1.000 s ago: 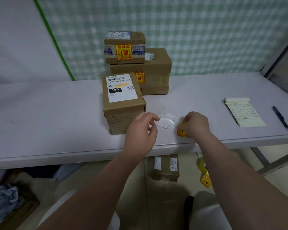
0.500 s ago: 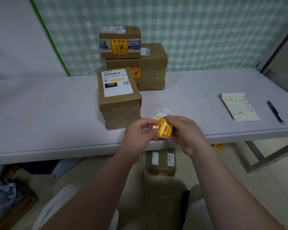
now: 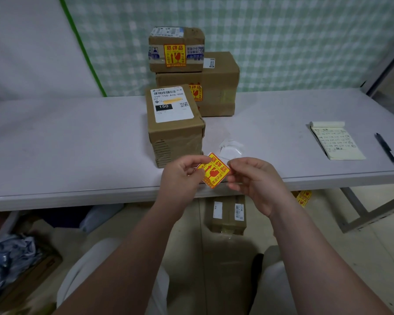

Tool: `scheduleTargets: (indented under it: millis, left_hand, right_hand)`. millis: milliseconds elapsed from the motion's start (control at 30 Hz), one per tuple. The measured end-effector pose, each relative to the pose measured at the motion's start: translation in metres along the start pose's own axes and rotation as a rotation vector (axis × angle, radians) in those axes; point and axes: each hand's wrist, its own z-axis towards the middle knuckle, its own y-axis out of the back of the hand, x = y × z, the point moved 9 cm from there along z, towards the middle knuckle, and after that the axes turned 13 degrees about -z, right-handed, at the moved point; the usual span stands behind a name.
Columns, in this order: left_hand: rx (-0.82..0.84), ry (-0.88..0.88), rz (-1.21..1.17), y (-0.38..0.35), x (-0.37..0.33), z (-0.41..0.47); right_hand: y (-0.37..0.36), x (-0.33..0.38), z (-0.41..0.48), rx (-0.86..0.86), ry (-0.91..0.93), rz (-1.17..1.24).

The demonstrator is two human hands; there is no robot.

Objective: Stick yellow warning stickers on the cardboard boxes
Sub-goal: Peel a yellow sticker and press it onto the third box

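The left hand point(image 3: 180, 176) and the right hand point(image 3: 257, 180) both pinch one yellow sticker point(image 3: 213, 170) by its sides — it hangs tilted in the air over the counter point(image 3: 77, 144) edge. Just behind the sticker stands a box point(image 3: 174, 126) with a white label on top. Behind that box are two more boxes point(image 3: 196, 71), stacked — each has a yellow sticker on its front.

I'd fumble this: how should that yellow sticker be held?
Probably by its opposite edges, one hand from each side, as the left hand and right hand hold the yellow sticker now. It is thin, flat and tilted; edge pinches likely keep it uncreased.
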Motion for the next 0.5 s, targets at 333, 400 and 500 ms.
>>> scheduleTargets:
  millis: [333, 400, 500]
  left_hand:
    - [0.175, 0.021, 0.19, -0.009, -0.005, -0.009]
    - [0.157, 0.005, 0.155, -0.008, -0.007, -0.01]
    - [0.089, -0.06, 0.104, -0.001, -0.014, -0.009]
  right_hand:
    - [-0.013, 0.011, -0.005, 0.079, 0.087, -0.32]
    - [-0.014, 0.009, -0.006, 0.093, 0.067, -0.304]
    - [-0.017, 0.006, -0.007, 0.125, 0.028, -0.278]
